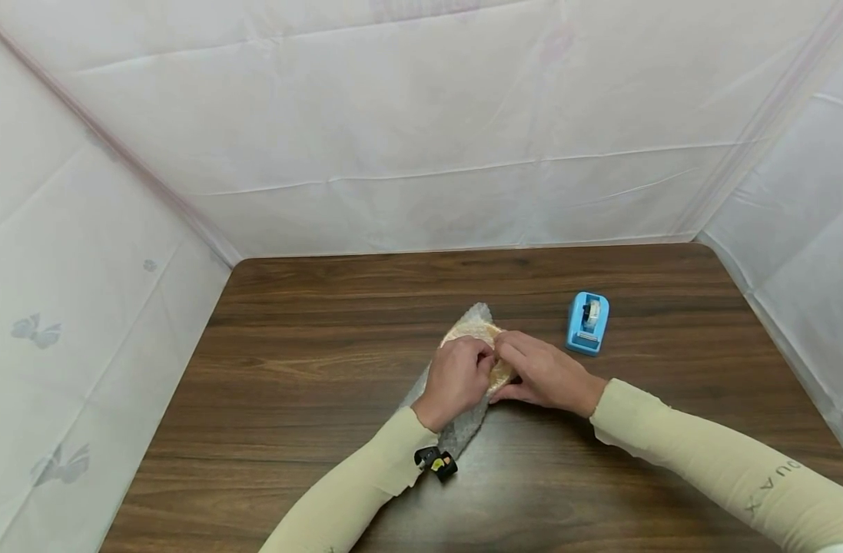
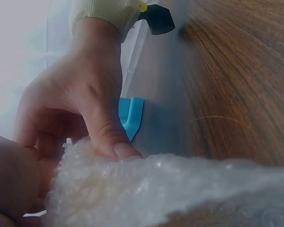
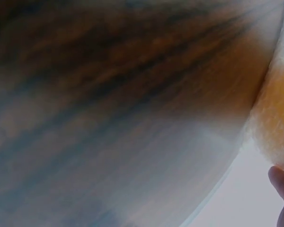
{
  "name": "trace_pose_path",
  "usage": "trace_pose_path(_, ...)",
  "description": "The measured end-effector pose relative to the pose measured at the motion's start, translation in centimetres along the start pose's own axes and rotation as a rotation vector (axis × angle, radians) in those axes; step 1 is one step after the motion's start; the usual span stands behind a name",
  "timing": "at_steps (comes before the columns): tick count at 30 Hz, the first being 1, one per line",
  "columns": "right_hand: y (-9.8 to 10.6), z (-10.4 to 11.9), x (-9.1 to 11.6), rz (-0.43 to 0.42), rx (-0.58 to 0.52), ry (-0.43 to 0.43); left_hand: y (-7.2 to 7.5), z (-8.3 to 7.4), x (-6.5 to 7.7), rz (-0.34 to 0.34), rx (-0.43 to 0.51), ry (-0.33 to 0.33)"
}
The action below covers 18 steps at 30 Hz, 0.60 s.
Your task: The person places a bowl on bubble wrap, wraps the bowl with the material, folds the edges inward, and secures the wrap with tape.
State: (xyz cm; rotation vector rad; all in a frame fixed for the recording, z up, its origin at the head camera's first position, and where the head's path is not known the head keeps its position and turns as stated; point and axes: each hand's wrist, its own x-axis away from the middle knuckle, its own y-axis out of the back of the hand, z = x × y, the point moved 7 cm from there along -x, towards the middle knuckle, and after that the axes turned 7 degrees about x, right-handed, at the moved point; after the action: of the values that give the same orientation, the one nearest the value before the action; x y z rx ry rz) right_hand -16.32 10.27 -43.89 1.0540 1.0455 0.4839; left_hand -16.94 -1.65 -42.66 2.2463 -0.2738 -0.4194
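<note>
Bubble wrap (image 1: 472, 426) lies at a slant on the table, folded around a round, yellowish-orange object (image 1: 502, 373) whose kind I cannot tell. My left hand (image 1: 457, 380) is over the wrapped object, its curled fingers pinching the wrap near the middle. From the right, my right hand (image 1: 542, 371) grips the wrapped object's edge, thumb on the near side and fingers on the far side. In the left wrist view, the right thumb presses on the bubble wrap (image 2: 113, 189). A fingertip touches the wrapped edge in the right wrist view, where the orange object (image 3: 279, 111) shows through.
A blue tape dispenser (image 1: 588, 323) with a roll of clear tape stands beyond the right hand. The brown wood-grain table (image 1: 290, 384) has pale sheeting (image 1: 421, 138) hanging behind it and at both sides. A small black device (image 1: 436, 463) is on the left sleeve.
</note>
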Motion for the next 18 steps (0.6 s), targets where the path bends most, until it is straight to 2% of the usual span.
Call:
trace_pose_path(4, 0.05, 0.07, 0.03, -0.012, 0.035, -0.003, 0.08, 0.12, -0.03, -0.005, 0.017, 0.009)
trace_pose_path(11, 0.55, 0.58, 0.07, -0.051, 0.186, 0.043, -0.09, 0.5, -0.31, 0.003, 0.062, 0.025)
trace_pose_path(18, 0.52, 0.87, 0.26, -0.025, 0.184, 0.094, 0.03, 0.87, -0.24, -0.001, 0.103, 0.038)
